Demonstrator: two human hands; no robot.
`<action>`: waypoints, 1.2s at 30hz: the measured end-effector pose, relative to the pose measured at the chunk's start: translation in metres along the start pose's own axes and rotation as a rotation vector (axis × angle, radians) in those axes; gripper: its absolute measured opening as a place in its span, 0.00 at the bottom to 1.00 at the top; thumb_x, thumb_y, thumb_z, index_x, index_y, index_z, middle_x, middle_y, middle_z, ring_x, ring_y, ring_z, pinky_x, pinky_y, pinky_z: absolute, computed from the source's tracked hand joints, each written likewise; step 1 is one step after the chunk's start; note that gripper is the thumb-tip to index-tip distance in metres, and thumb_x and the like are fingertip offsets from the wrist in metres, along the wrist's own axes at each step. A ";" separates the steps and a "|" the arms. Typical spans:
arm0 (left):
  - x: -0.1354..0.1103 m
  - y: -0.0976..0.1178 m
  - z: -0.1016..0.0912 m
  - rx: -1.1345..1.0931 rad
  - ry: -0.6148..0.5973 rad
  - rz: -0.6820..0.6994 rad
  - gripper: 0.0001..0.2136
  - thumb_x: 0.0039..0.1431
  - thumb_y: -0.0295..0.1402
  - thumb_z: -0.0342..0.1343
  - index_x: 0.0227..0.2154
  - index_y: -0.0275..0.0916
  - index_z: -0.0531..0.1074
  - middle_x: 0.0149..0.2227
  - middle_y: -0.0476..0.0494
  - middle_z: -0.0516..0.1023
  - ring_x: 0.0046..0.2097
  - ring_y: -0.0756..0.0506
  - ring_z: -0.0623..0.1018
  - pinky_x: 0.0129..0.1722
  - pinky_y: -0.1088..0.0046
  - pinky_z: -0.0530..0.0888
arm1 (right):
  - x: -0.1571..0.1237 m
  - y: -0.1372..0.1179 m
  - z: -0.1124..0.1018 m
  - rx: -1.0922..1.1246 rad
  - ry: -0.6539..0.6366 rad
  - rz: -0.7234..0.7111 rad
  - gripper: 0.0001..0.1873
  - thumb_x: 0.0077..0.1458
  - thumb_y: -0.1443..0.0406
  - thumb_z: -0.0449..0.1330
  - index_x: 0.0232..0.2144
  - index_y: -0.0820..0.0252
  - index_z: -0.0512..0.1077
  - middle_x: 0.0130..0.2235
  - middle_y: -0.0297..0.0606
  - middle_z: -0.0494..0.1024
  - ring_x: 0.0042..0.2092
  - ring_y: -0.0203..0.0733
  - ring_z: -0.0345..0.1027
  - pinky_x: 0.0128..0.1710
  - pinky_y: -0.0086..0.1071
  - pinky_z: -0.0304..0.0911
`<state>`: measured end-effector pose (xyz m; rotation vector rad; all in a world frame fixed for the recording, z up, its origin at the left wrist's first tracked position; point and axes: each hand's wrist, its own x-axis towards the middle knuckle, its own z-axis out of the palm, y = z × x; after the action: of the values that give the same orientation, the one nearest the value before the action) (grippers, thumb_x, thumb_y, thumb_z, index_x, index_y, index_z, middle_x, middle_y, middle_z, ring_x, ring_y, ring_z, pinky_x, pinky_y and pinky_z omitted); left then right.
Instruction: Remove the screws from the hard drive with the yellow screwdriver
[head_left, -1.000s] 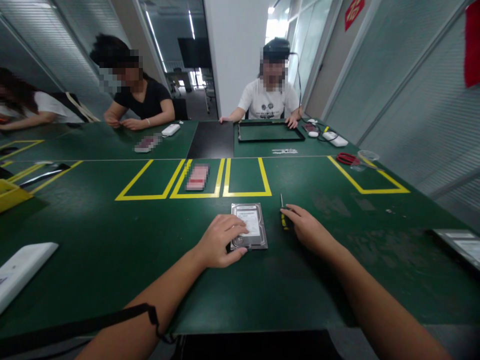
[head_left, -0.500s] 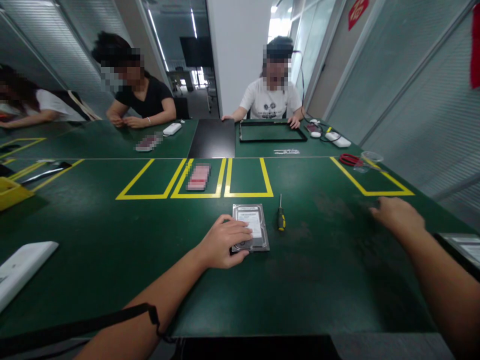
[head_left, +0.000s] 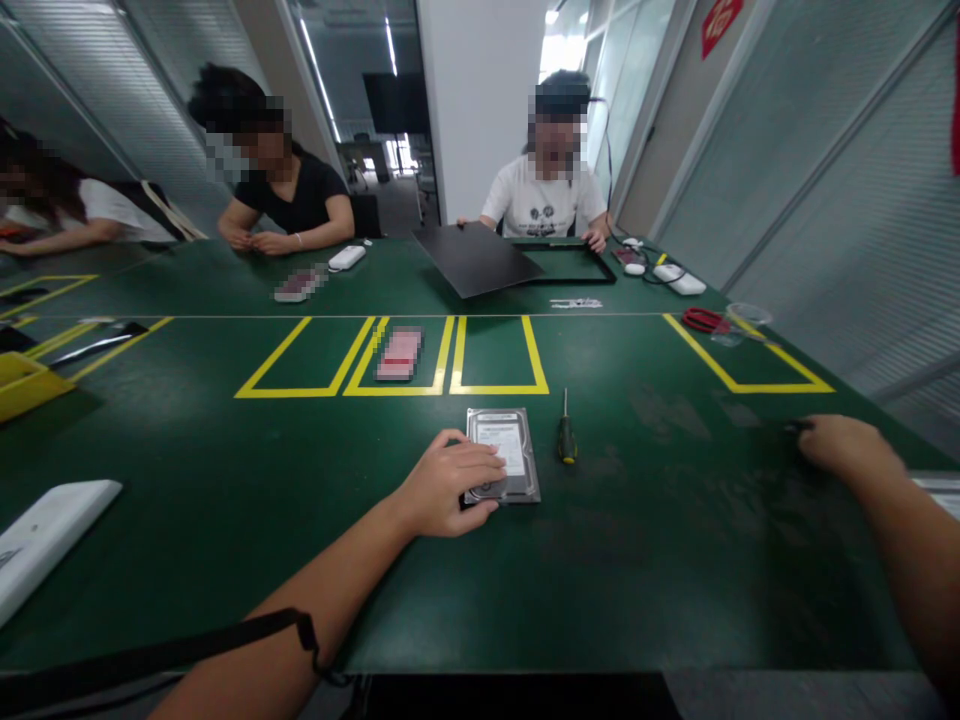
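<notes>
A silver hard drive (head_left: 517,455) with a white label lies flat in front of me. My left hand (head_left: 450,485) holds it from its left side, fingers across the top and thumb by the near edge. Just right of the drive is a screwdriver (head_left: 568,435) with a black and yellow handle, its shaft pointing away. Far to the right, my right hand (head_left: 847,447) is closed low over the table, partly blurred. A small dark thing (head_left: 796,427) shows at its fingertips, too unclear to name.
Yellow tape frames (head_left: 499,389) mark the green table (head_left: 637,560); a blurred-out phone (head_left: 400,354) lies in one. Red-handled pliers (head_left: 705,320) lie at the right. Opposite, a person (head_left: 544,200) handles a black panel (head_left: 480,260) beside a black frame (head_left: 604,265). A white device (head_left: 52,540) is at left.
My right hand has moved right and slightly nearer, and a dark thing now shows at its fingertips. My left hand stays on the drive. The person opposite has lifted and tilted the black panel.
</notes>
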<state>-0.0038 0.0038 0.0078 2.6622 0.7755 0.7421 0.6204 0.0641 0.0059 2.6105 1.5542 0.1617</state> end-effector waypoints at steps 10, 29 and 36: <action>0.001 0.000 0.000 -0.007 0.003 0.000 0.18 0.57 0.37 0.60 0.51 0.43 0.76 0.52 0.39 0.80 0.55 0.37 0.77 0.58 0.54 0.61 | -0.001 0.003 0.008 -0.006 -0.163 -0.002 0.22 0.59 0.70 0.53 0.52 0.67 0.77 0.55 0.56 0.73 0.53 0.52 0.70 0.47 0.37 0.63; 0.000 0.000 0.000 -0.006 -0.003 0.008 0.18 0.58 0.37 0.59 0.51 0.43 0.75 0.52 0.41 0.80 0.57 0.38 0.77 0.58 0.54 0.60 | -0.020 -0.008 -0.002 0.004 -0.147 -0.036 0.25 0.67 0.55 0.49 0.49 0.67 0.77 0.51 0.59 0.75 0.48 0.55 0.71 0.43 0.41 0.63; 0.001 0.000 0.000 0.006 0.006 0.019 0.17 0.58 0.36 0.58 0.51 0.43 0.75 0.52 0.41 0.80 0.56 0.38 0.77 0.57 0.54 0.61 | -0.023 -0.002 0.001 -0.013 -0.105 -0.014 0.24 0.65 0.56 0.51 0.49 0.67 0.76 0.50 0.60 0.75 0.47 0.55 0.72 0.41 0.40 0.64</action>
<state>-0.0035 0.0044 0.0081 2.6776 0.7562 0.7534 0.6084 0.0451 0.0033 2.5527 1.5309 0.0329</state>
